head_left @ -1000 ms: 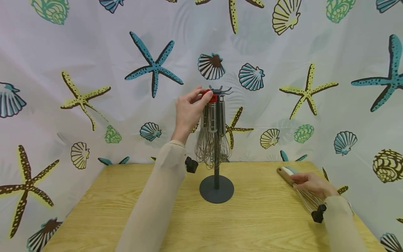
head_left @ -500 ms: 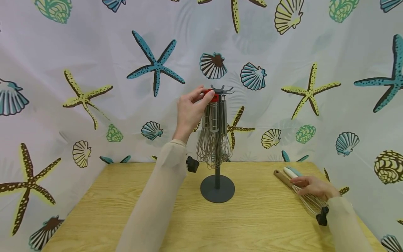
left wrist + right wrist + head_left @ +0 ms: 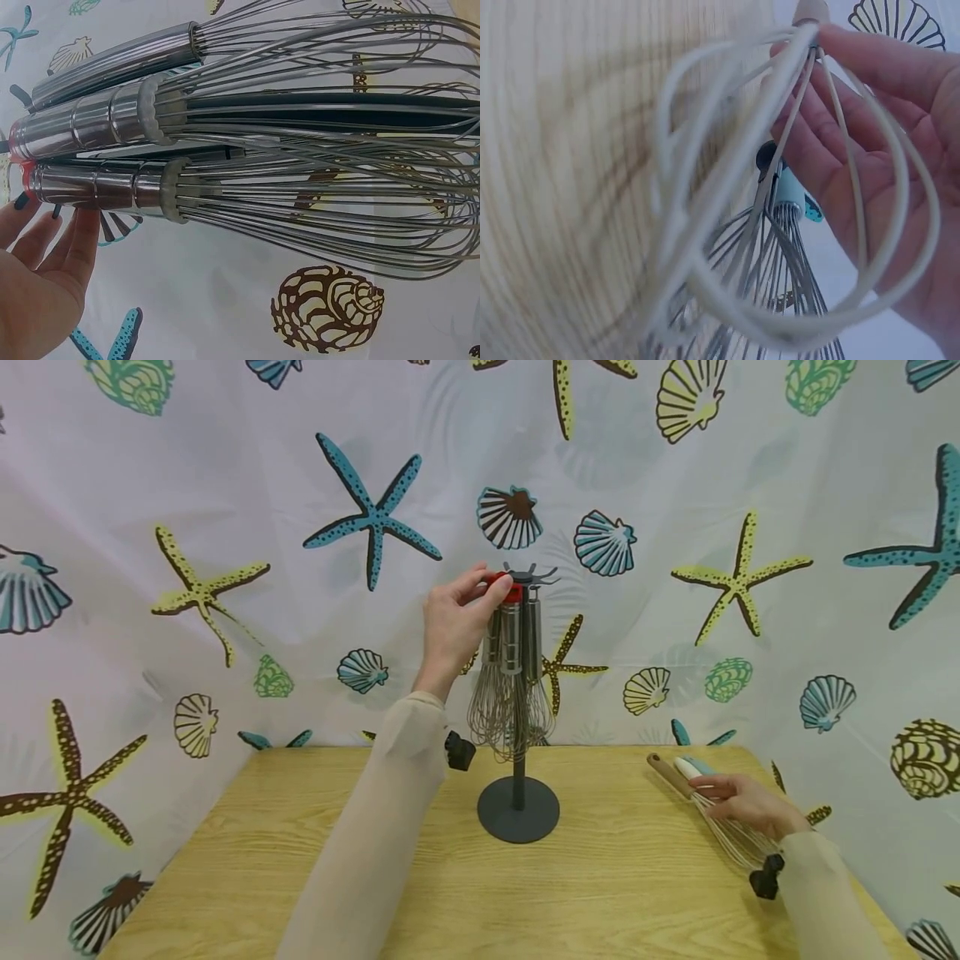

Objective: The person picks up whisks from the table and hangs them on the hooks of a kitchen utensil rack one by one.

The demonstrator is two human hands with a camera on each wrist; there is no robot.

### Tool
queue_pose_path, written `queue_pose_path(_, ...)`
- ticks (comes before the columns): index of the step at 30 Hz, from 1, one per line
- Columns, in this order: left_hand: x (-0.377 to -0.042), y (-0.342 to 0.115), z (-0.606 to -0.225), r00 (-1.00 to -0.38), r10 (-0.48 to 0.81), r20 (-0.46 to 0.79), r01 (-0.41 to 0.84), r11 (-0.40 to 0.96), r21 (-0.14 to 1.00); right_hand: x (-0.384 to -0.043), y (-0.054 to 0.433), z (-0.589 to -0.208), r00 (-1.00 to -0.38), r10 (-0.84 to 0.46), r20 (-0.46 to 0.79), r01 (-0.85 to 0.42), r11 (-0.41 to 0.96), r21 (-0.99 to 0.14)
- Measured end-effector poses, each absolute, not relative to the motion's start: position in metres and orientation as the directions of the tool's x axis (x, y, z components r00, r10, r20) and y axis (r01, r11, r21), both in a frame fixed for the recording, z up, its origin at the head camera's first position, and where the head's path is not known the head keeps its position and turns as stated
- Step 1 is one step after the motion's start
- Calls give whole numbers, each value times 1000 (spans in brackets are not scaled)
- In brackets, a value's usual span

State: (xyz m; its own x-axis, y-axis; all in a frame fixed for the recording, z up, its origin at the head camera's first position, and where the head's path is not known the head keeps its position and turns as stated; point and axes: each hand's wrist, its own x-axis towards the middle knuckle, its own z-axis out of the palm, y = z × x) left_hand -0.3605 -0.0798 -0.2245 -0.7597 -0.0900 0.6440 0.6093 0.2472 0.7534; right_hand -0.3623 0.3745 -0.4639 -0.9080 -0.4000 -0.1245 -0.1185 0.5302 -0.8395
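Note:
In the head view, a dark stand [image 3: 517,814] holds several hanging metal whisks [image 3: 511,643], at least two with red handle ends. My left hand [image 3: 456,618] pinches the red end [image 3: 513,593] of one whisk close under the hooks. The left wrist view has my fingers [image 3: 81,240] beside the lower whisk handle [image 3: 105,184]. At the right, my right hand [image 3: 753,806] pinches a brown-handled whisk [image 3: 670,775] near its neck, low over the table. Pale loops of this whisk [image 3: 802,334] fill the right wrist view.
Beside the right hand lie a white-handled whisk [image 3: 685,767] and a light-blue handle [image 3: 701,765]. Hooks [image 3: 540,578] spread from the stand's top. Patterned cloth [image 3: 247,485] surrounds the wooden table [image 3: 315,827] at the back and sides.
The brown-handled whisk has shifted left and slightly up, away from the white handle, with my right hand at its neck. My left hand stays at the red end.

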Motion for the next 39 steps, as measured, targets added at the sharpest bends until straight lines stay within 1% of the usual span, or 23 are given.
queue_pose_path(6, -360, -80, -225, -765, -98, 637, 603, 240, 761, -361, 365, -465, -912, -397, -108, -93, 454, -886)
queue_pose_path(11, -361, -79, -224, -764, -98, 638, 606, 232, 761, -359, 354, -465, -920, -390, -50, -128, 418, -899)
queue_pose_path(13, -361, -79, -224, -764, -98, 638, 606, 231, 761, -359, 351, -465, -930, -366, -32, -138, 428, -893)
queue_pose_path(18, -360, -79, -225, -764, -93, 638, 606, 234, 760, -358, 342, -465, -955, -297, -12, -117, 411, -904)
queue_pose_path(28, -361, -79, -225, -767, -97, 634, 602, 229, 765, -360, 316, -466, -982, -182, 47, -89, 231, -969)
queue_pose_path(39, -360, -79, -225, -763, -95, 639, 608, 229, 760, -363, 296, -454, -987, -93, 128, -140, 133, -981)
